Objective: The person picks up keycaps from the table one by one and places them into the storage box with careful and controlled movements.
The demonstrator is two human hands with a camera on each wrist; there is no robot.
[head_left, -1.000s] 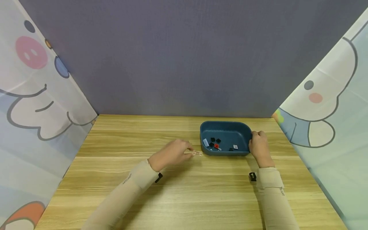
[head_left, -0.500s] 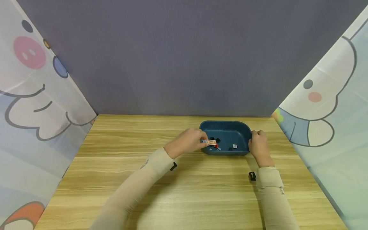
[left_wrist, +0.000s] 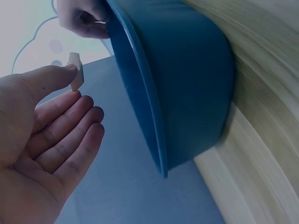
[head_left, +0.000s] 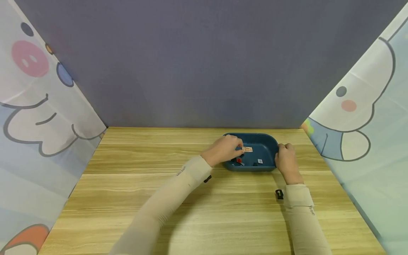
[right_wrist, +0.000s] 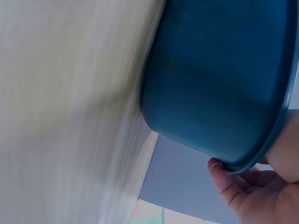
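My left hand (head_left: 224,150) reaches over the left end of a dark blue plastic bin (head_left: 251,169). Its thumb and fingertips pinch a small, flat rectangular block with orange print (head_left: 247,149). In the left wrist view this pale block (left_wrist: 75,72) stands on edge between thumb and fingers, above the bin's rim. At the bin's right end, my right hand (head_left: 287,161) grips the rim, and the right wrist view has its thumb and fingers (right_wrist: 226,186) around the lip. Inside the bin lie a small red piece (head_left: 239,160), a white square (head_left: 260,161) and dark bits; my left hand hides part of them.
The bin stands on a wood-grain table (head_left: 134,152) near its far edge. Behind rises a grey panel (head_left: 204,63), with cartoon-printed sheets (head_left: 28,106) on both sides. Black wrist straps (head_left: 279,194) show beside the sleeves.
My left hand has carried the printed block right, from beside the bin's left end to above its inside. The right hand has kept its grip on the rim.
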